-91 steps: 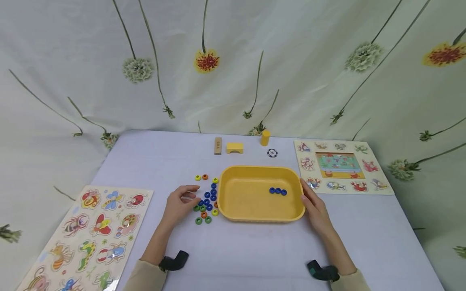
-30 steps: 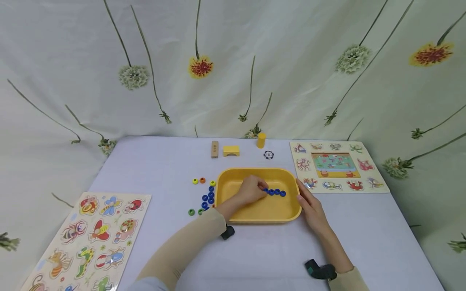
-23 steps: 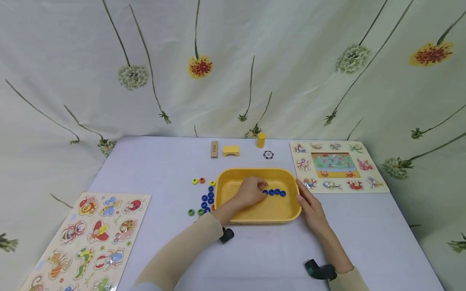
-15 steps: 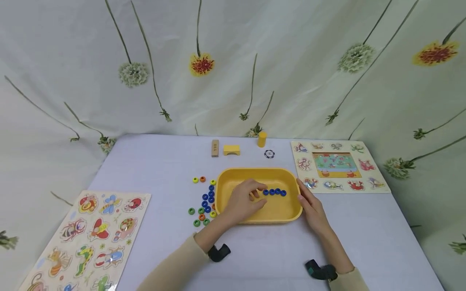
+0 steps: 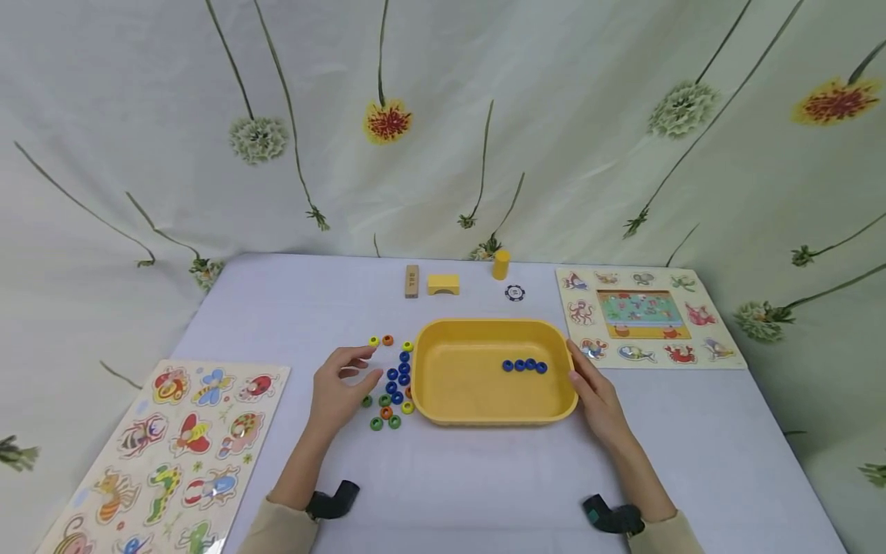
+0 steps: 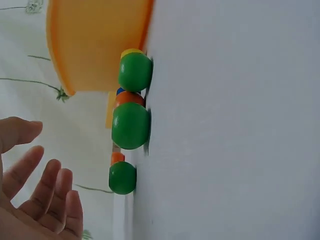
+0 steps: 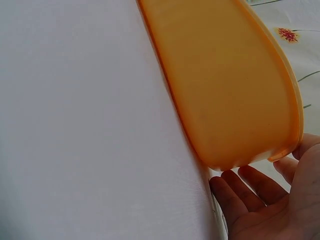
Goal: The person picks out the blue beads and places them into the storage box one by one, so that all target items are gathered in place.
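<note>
My left hand (image 5: 338, 388) hovers beside loose beads left of the yellow tray (image 5: 471, 416), thumb and fingers apart with nothing between them. Blue beads (image 5: 404, 368) lie nearest its fingertips, among green beads (image 5: 394, 422), yellow beads (image 5: 408, 407) and orange beads (image 5: 386, 413). A row of several blue beads (image 5: 531, 364) lies inside the tray, toward its right. In the left wrist view, green beads (image 6: 131, 126) stand close to the tray wall. My right hand (image 5: 599, 396) holds the tray's right end, thumb at the rim (image 7: 299, 131) and fingers along the outside wall.
Behind the tray stand a wooden block (image 5: 411, 282), a yellow arch block (image 5: 443, 285), a yellow cylinder (image 5: 501, 265) and a black-and-white chip (image 5: 515, 292). A sea-animal puzzle board (image 5: 649, 317) lies at the back right, an insect picture board (image 5: 166, 446) at the front left.
My left hand has set another blue bead at the left end of the row in the tray, let go, and come back left to the loose beads. The right hand stays at the tray.
</note>
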A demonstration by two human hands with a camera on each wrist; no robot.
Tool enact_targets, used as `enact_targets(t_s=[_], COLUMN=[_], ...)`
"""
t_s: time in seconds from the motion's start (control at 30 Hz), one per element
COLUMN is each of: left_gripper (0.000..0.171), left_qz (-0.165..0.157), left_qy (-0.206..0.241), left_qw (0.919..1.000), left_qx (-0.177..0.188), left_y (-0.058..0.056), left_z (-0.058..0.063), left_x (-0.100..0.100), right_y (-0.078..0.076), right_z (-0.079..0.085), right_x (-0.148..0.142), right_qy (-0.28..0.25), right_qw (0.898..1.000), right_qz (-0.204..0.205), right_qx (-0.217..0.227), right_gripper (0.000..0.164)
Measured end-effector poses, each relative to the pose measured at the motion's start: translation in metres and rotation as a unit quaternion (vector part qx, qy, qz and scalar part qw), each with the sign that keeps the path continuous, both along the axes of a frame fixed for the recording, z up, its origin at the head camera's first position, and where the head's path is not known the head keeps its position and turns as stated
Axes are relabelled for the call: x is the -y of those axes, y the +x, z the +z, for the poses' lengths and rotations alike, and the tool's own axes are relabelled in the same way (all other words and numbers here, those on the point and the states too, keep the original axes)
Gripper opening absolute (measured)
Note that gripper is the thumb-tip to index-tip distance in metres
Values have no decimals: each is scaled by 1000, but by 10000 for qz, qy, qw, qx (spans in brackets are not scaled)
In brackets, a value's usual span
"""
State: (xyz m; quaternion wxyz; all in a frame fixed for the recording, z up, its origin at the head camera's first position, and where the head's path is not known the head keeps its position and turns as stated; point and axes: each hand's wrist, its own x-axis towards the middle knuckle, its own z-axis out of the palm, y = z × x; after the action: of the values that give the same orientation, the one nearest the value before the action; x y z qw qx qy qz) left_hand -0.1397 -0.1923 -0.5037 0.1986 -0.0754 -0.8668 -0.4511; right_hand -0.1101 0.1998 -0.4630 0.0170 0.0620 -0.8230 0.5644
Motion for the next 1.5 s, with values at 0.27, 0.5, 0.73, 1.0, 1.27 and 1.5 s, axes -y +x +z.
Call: enact_targets(t_s=[0.27,0.5,0.73,1.0,1.27,1.5], left_gripper=[30,26,20,19,21,19], left_qz=[-30,-46,81,231,-719,-1397], left_qy=[-9,-438,-572,-120,962,1166], left_qw=[9931,9851,9828,9835,9899,9711], left_qx=[1169,1663,1755,1790,758,1547], left_y=[16,18,15,15,12,-13], left_z=[11,3,7,10,74,84], left_x=[-7,-16,-24,-23,-54,-109], right_y=[1,0,1,2,2,-1], right_z=[-1,-1,-2,-2,-3,-4], right_x=[1,0,-2,-1,-2,-1], right_qy=[-75,-10,-100,-193,-129,-89], right_qw=[10000,10000,9999,9998,9999,10000], right_qz=[9,-17,-3,-17,-22,5], right_qx=[-1,20,-6,-3,-33,-36], right_gripper=[45,45,45,45,45,45])
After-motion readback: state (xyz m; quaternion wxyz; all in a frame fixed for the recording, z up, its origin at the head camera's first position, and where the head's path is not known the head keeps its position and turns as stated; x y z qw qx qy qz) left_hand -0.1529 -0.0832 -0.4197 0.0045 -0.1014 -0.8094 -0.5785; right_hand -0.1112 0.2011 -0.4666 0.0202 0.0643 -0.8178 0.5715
